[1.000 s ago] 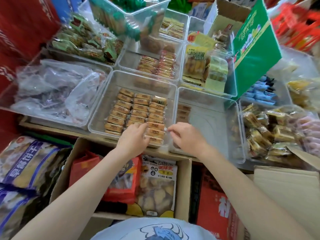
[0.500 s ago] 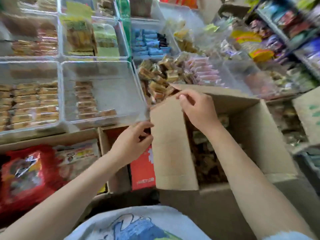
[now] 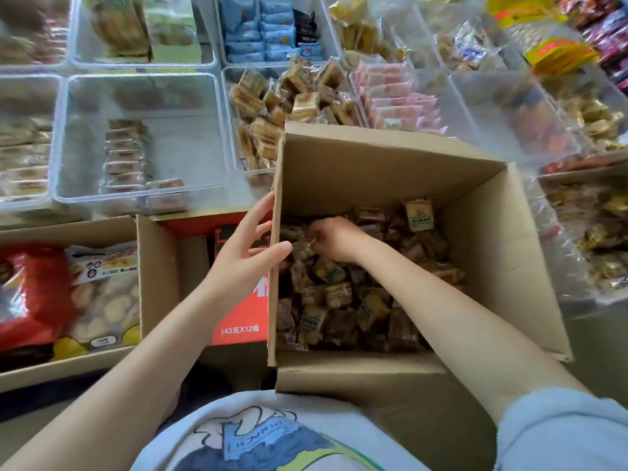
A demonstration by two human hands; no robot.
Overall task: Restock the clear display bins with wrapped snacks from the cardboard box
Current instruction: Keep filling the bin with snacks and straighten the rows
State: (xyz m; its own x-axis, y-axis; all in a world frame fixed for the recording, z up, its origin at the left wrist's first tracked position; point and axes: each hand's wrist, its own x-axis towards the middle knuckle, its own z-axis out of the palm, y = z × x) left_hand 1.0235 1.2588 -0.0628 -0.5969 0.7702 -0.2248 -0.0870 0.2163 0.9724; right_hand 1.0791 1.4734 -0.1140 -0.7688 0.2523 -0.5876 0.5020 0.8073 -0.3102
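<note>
An open cardboard box (image 3: 482,212) stands in front of me, holding a heap of brown and yellow wrapped snacks (image 3: 343,300). My right hand (image 3: 334,237) is down inside it with fingers curled into the wrapped snacks at the box's left side. My left hand (image 3: 249,248) holds the upright left flap (image 3: 274,300), thumb on the inner side and fingers spread on the outer side. Beyond the box, a clear display bin (image 3: 142,96) holds one short row of wrapped snacks (image 3: 124,154). Another clear bin (image 3: 234,141) right behind the box is heaped with similar yellow-brown snacks (image 3: 289,96).
A second cardboard box (image 3: 153,273) at left holds red and white snack bags (image 3: 68,294) and a red carton (image 3: 241,321). More clear bins with blue packs (image 3: 268,32), pink packs (image 3: 397,96) and other sweets fill the back and right.
My view has swung right from the bins to the cardboard box. The right hand went from the flap's top edge down into the snacks. The left hand has taken hold of the left flap.
</note>
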